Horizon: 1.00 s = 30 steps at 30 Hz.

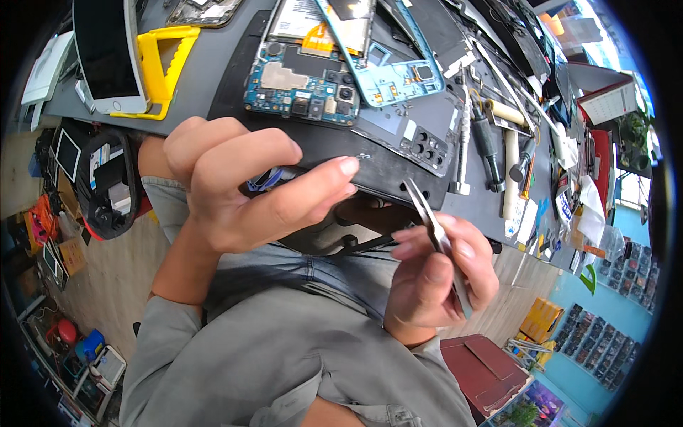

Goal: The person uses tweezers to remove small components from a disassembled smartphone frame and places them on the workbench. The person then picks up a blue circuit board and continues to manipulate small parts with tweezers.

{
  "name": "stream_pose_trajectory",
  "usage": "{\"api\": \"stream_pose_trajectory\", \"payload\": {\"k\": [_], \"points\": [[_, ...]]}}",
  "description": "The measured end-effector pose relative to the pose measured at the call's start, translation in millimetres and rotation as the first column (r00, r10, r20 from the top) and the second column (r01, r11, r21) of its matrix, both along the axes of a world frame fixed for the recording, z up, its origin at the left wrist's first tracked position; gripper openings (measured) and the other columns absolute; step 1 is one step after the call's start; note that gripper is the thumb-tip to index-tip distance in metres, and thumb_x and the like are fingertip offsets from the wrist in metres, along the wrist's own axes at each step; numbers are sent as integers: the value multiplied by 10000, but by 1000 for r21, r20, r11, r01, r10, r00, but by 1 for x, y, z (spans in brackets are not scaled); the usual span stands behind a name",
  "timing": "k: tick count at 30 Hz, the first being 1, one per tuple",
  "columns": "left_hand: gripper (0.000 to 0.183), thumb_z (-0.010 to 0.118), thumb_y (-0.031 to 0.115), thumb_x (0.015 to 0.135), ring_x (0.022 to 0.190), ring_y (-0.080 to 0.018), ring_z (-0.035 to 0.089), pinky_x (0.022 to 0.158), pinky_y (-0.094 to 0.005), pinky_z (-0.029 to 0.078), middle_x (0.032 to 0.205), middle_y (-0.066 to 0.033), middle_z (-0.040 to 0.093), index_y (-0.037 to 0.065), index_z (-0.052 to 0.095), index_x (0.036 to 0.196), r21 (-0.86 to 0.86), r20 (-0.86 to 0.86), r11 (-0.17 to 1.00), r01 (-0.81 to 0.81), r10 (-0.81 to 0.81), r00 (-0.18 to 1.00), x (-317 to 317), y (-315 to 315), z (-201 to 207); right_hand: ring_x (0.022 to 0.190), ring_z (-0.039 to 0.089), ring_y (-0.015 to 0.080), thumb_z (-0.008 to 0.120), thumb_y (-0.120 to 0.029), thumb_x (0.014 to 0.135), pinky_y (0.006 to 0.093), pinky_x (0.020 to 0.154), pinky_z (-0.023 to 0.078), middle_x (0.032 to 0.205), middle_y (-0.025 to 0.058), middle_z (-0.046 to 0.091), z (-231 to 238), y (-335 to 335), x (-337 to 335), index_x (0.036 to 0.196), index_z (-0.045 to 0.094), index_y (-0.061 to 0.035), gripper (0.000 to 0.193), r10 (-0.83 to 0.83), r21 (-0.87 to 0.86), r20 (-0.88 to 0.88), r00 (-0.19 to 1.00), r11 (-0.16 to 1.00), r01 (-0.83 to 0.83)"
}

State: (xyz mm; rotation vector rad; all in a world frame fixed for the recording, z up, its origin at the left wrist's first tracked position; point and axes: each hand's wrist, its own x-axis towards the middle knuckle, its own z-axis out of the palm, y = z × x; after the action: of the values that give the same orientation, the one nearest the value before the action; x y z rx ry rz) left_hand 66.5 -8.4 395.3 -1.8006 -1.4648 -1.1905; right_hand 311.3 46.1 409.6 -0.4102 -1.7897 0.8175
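Observation:
My left hand (245, 181) is raised over the front edge of the work mat, its index fingertip and thumb pinched together. A tiny shiny metal part (364, 156) pokes out at those fingertips; its exact kind is too small to make out. In my right hand (445, 274) is a pair of metal tweezers (429, 217), tips pointing up and left, slightly apart, with nothing visible between them. Beyond my left hand lies an opened phone with a blue circuit board (302, 82) and camera modules. A light blue phone mid-frame (398, 82) leans across its right side.
A black rear camera cover plate (427, 146) and several small screws lie on the dark mat (388, 160). Screwdrivers (487, 146) stand in a cluster to the right. At the left, a white tablet (110, 57) rests against a yellow stand (160, 71).

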Motion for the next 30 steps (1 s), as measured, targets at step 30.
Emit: {"api": "stream_pose_trajectory", "payload": {"k": [30], "points": [[303, 917, 369, 828, 953, -201, 450, 745, -293, 402, 1121, 25, 497, 337, 861, 1124, -18, -44, 999, 35, -36, 998, -3, -1, 2, 975, 804, 335, 808, 50, 890, 373, 818, 683, 1144, 269, 761, -10, 4, -18, 1228, 670, 8, 368, -68, 52, 109, 992, 997, 63]]}}
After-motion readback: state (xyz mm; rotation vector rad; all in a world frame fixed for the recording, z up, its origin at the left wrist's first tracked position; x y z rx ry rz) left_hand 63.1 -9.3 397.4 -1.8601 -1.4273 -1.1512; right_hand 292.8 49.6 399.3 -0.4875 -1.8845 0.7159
